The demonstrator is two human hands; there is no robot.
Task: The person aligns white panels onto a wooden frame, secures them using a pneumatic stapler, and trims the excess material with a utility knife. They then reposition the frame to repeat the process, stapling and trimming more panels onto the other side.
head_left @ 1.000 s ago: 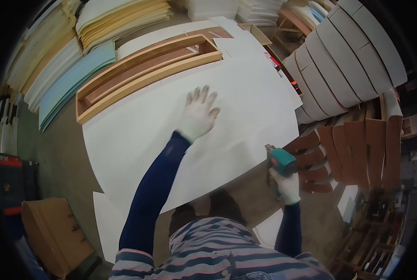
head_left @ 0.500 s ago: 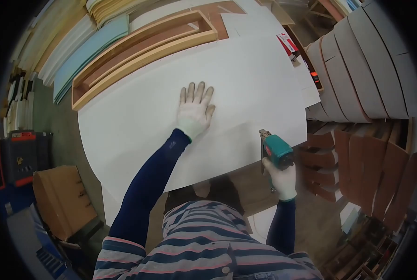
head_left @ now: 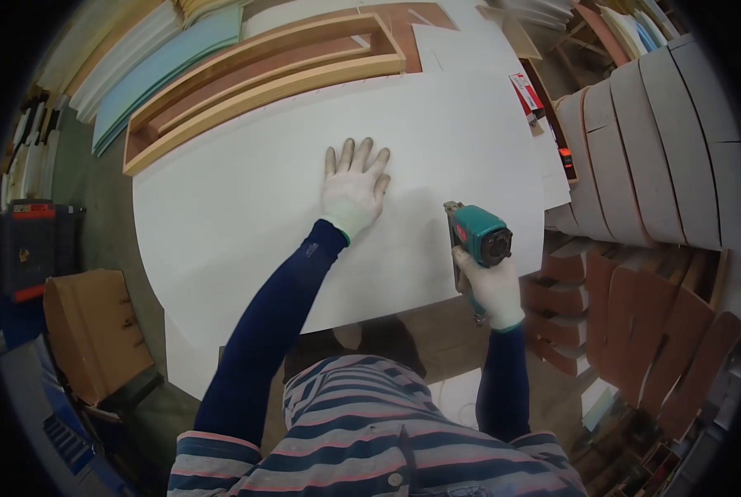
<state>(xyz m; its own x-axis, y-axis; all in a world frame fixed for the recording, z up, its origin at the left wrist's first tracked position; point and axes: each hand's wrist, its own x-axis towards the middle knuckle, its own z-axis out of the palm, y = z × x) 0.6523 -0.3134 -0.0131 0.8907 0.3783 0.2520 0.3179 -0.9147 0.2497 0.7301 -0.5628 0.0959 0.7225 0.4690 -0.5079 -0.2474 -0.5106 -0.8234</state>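
A broad white sheet (head_left: 246, 248) covers the worktable in front of me. My left hand (head_left: 354, 189), in a pale glove with dark fingertips, lies flat on it with fingers spread. In my right hand (head_left: 496, 290), also gloved, is a green nail gun (head_left: 480, 232); the fingers wrap its handle, and its nose points away from me over the sheet's right part. Along the far edge of the sheet sits a long wooden frame (head_left: 275, 98), to the far left of my left hand.
Red-and-white box (head_left: 526, 93) lies at the far right edge. Stacked grey curved panels (head_left: 610, 157) and brown curved boards (head_left: 648, 323) stand to the right. On the left are a cardboard box (head_left: 97, 331) and a dark case (head_left: 29, 253). Pale green sheets (head_left: 171, 74) lie beyond the frame.
My right hand has lifted the nail gun forward and a little left, farther over the white sheet. My left hand stays flat on the sheet; the whole view has shifted slightly.
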